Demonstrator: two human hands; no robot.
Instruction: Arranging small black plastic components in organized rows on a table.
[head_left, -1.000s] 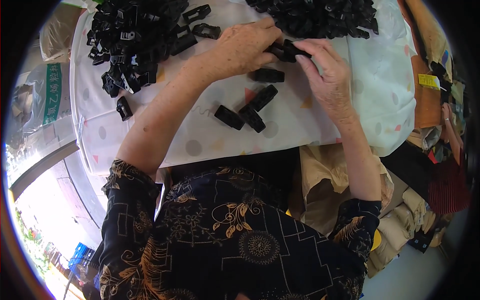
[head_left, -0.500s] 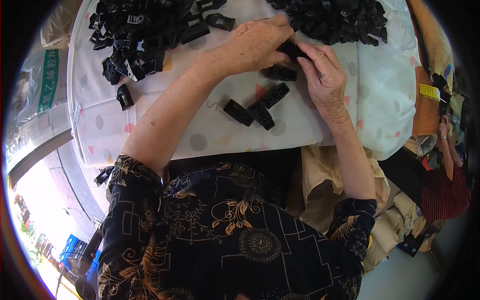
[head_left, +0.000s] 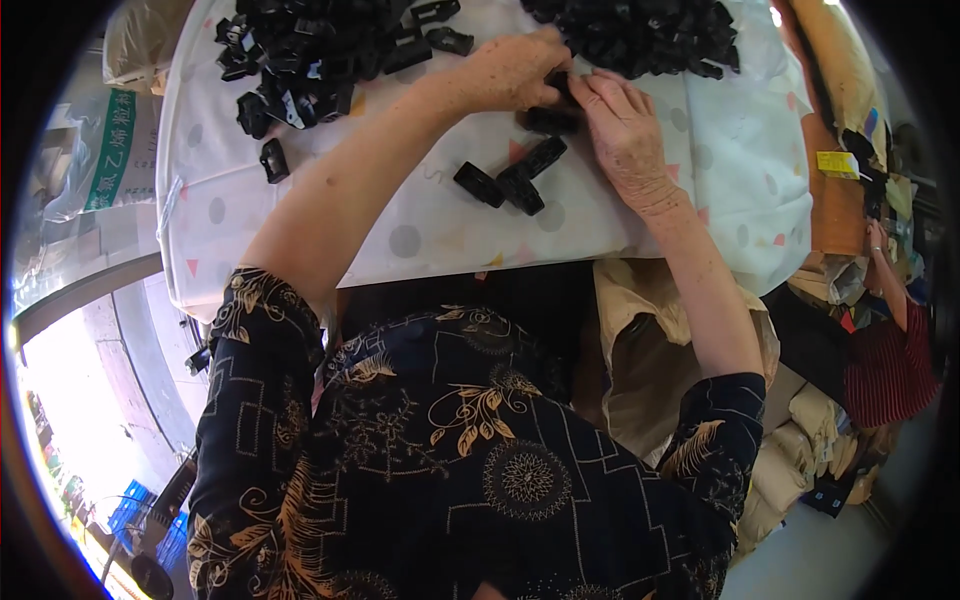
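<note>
My left hand (head_left: 518, 72) and my right hand (head_left: 622, 128) meet over the far middle of the table. Between their closed fingers is a black plastic part (head_left: 556, 88), mostly covered by them. Just below lies another dark block (head_left: 549, 122), next to my left fingertips. Nearer to me, black ribbed blocks rest close together: one on the left (head_left: 479, 185), one at the lower middle (head_left: 521, 191) and one slanting up to the right (head_left: 543, 157).
A heap of black plastic parts (head_left: 310, 50) covers the far left, another heap (head_left: 640, 35) the far right. One stray part (head_left: 273, 160) lies beside my left forearm. A patterned white cloth (head_left: 400, 240) covers the table. An open paper sack (head_left: 640, 350) stands below its edge. Another person (head_left: 890, 350) is at right.
The view has shifted slightly, and the table's things appear moved with it. My right hand has turned, its fingers now reaching further over the black part. Both hands stay together.
</note>
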